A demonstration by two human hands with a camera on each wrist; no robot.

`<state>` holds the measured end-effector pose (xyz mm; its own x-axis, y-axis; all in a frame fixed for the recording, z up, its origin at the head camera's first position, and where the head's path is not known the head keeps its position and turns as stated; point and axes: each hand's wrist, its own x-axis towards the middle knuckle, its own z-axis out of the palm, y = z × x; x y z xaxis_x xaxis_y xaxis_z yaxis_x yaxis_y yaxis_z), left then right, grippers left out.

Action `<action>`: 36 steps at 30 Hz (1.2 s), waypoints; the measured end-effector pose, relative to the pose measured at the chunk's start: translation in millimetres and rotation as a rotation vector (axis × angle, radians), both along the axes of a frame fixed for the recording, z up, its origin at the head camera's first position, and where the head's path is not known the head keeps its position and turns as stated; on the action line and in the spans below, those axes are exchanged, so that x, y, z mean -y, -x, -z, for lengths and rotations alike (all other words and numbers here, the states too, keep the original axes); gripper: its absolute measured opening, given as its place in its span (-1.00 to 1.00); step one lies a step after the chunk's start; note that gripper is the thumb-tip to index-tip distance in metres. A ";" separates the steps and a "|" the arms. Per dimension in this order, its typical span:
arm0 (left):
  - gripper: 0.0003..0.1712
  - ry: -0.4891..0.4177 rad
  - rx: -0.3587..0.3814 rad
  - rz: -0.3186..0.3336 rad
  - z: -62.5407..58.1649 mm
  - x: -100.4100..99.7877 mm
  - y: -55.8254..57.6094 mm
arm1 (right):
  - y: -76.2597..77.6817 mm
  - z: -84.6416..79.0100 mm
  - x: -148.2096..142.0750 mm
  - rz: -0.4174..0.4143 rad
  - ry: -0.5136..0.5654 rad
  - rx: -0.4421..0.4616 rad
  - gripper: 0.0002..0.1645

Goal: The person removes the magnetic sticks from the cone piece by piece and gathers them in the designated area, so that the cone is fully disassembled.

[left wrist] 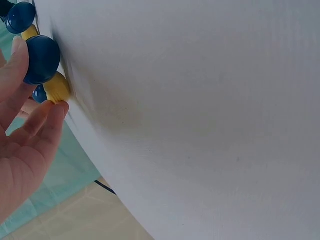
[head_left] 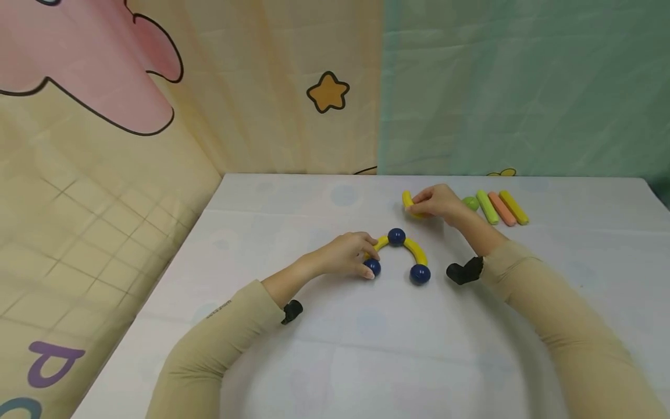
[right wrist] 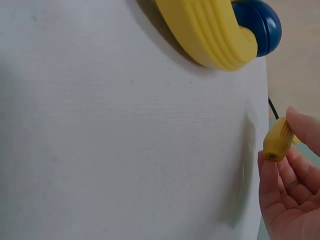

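Note:
On the white table lies an arch of two yellow curved rods [head_left: 417, 252] joined by blue balls, one ball [head_left: 396, 237] at its top and one [head_left: 420, 274] at its right end. My left hand [head_left: 345, 255] grips the arch's left end. Its thumb is against the left blue ball [left wrist: 43, 60] and its fingertips are at the left curved rod [left wrist: 57, 89]. Beyond the arch, toward the back, my right hand [head_left: 438, 202] pinches a separate yellow curved rod [right wrist: 278, 141] between thumb and fingers. A small dark socket shows in that rod's end.
Right of my right hand lie a green ball [head_left: 471, 203] and straight rods in light green [head_left: 487, 207], orange [head_left: 502, 209] and yellow [head_left: 514, 207]. A printed curtain [head_left: 293, 134] hangs along the table's back edge. Black wrist mounts [head_left: 463, 271] stick out from both sleeves.

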<state>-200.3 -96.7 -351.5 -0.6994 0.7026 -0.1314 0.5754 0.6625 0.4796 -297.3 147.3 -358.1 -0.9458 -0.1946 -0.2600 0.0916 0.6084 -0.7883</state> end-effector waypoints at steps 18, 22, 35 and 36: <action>-0.58 0.018 -0.001 0.001 -1.8 -1.1 -0.1 | 18.8 14.1 13.2 0.011 -0.012 -0.042 -0.52; -0.57 0.017 0.004 0.006 -2.0 -0.7 0.0 | 18.3 13.9 13.4 0.000 -0.007 -0.039 -0.51; -0.58 0.033 0.031 0.024 -4.4 4.4 -4.6 | -5.7 3.7 -8.1 -0.116 0.028 -0.061 -0.50; -0.58 0.033 0.034 0.025 -4.7 4.8 -5.8 | -10.5 2.1 -10.8 -0.132 0.031 -0.071 -0.50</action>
<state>-194.5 -101.5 -346.8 -0.6762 0.7148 -0.1784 0.5757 0.6637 0.4776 -286.8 158.1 -360.2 -0.9271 -0.3257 -0.1854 -0.0445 0.5868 -0.8085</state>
